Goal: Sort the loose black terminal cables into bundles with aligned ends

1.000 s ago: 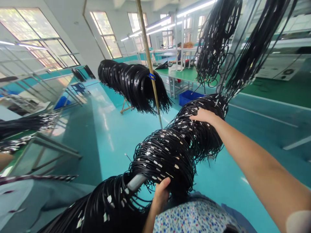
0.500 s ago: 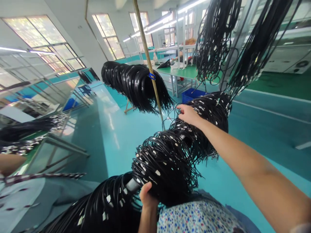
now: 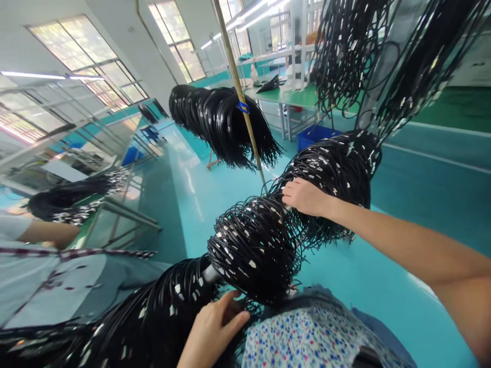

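Note:
Bundles of black cables with white tags hang looped over a grey horizontal bar. My right hand reaches out to the bar, fingers curled together on black cables between the middle bundle and the far bundle. Its fingertips are partly hidden among the strands. Below the middle bundle is my left hand, thumb and fingers apart, with nothing visible in it. To its left, the near bundle spreads toward the lower left.
A thin upright pole with a blue tie stands behind the bar. Beyond it hangs another cable roll. More cables hang at upper right, above a blue bin. At left, a co-worker's arm is close to a table with cables.
My right hand has come down from a thin loose cable onto the bundles by the bar. My left hand has moved lower left, off the middle bundle, and its fingers have spread.

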### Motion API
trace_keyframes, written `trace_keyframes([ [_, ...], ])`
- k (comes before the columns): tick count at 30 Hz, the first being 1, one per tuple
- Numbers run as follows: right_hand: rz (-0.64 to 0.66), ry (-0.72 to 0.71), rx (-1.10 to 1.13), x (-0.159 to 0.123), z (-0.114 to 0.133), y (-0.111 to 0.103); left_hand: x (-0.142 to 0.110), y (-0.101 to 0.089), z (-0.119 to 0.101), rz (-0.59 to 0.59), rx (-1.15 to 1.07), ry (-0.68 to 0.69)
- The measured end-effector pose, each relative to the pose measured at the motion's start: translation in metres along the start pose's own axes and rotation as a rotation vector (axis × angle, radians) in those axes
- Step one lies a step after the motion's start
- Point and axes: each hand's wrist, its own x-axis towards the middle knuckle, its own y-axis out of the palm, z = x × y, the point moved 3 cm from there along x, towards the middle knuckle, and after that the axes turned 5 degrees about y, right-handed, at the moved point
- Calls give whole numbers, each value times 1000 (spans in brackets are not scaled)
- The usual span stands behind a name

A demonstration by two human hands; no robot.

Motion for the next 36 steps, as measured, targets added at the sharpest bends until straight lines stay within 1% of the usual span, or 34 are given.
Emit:
trace_keyframes([
  [1,-21,5,-6,1,-1,-5,-3,-7,-18,41,121,108],
  [2,-29,32,-9,2,-1,-9,0,-12,-38,34,212,239],
  [3,-17,83,1,3,0,-11,10,-16,-60,-18,282,386],
  [4,15,155,26,3,1,-10,27,-16,-82,-72,340,522],
  [5,53,241,67,1,2,-8,48,-13,-102,-110,392,636],
  [6,82,333,124,-2,3,-3,74,-8,-119,-127,455,715],
  [7,91,421,199,-6,4,3,102,0,-132,-110,534,771],
  [8,74,499,294,-12,6,9,128,9,-141,-59,626,806],
  [10,-32,622,558,-27,13,24,171,27,-148,97,814,813],
  [11,-103,662,724,-35,19,33,185,33,-148,184,887,818],
  [12,-176,692,893,-42,27,41,193,36,-145,265,934,818],
  [14,-314,754,1154,-57,47,58,198,33,-138,383,934,799],
  [15,-369,794,1216,-63,59,65,197,27,-135,421,898,776],
  [17,-422,874,1215,-73,86,74,190,12,-128,489,808,748],
  [18,-420,898,1200,-77,100,75,186,5,-127,519,777,759],
  [20,-357,889,1236,-82,125,73,175,-5,-126,570,767,819],
  [22,-251,826,1376,-87,147,67,165,-10,-126,603,810,878],
  [24,-139,748,1547,-90,162,61,158,-9,-126,659,838,893],
  [26,-71,689,1686,-92,171,60,158,-3,-128,687,810,849],
  [27,-49,670,1737,-92,172,62,162,2,-130,656,782,810],
  [28,-35,668,1777,-91,171,65,168,7,-133,587,754,763],
  [29,-27,689,1809,-89,166,70,176,12,-136,488,730,713],
  [31,-58,779,1850,-83,148,78,194,27,-144,309,680,622],
  [32,-111,837,1859,-80,134,81,204,35,-149,262,646,584],
  [34,-251,929,1835,-75,100,82,221,52,-157,239,562,530],
  [36,-362,960,1704,-72,65,75,234,62,-163,259,451,470],
])
